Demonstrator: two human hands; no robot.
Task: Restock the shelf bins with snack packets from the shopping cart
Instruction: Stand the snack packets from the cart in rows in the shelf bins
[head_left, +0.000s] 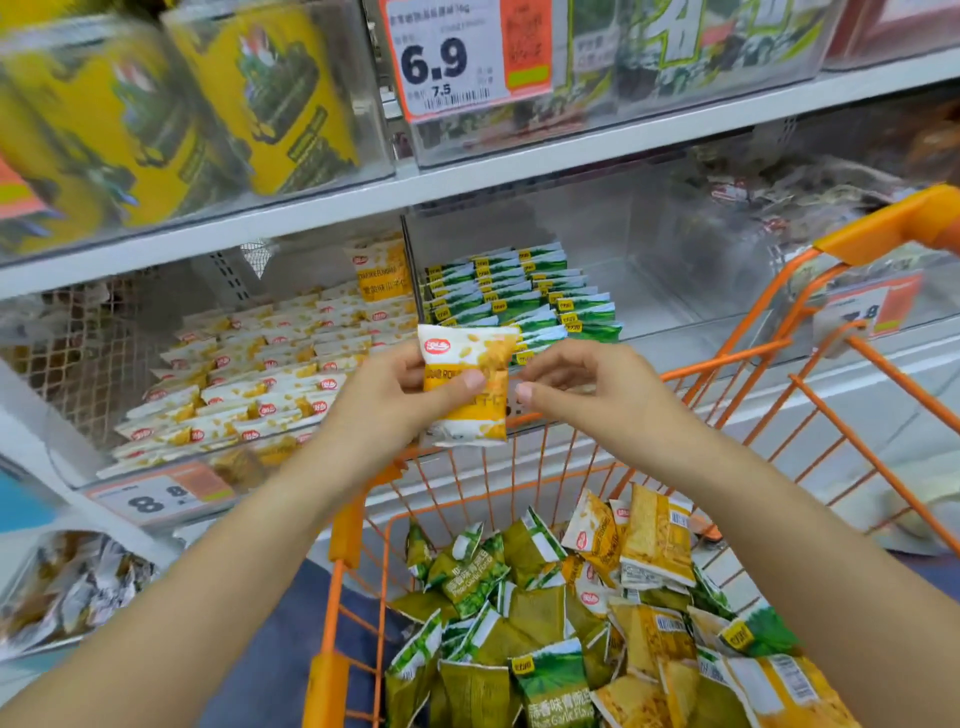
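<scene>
Left hand (395, 395) pinches yellow packet (467, 384) upright; right hand (576, 384), grip loosely curled, holds nothing.

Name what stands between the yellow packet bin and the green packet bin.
In the head view, a thin upright divider separates the yellow packets from the green packets.

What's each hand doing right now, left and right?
Left hand: grips a yellow snack packet, held upright above the cart.
Right hand: beside the packet, fingers loosely curled; holds nothing visible.
</scene>
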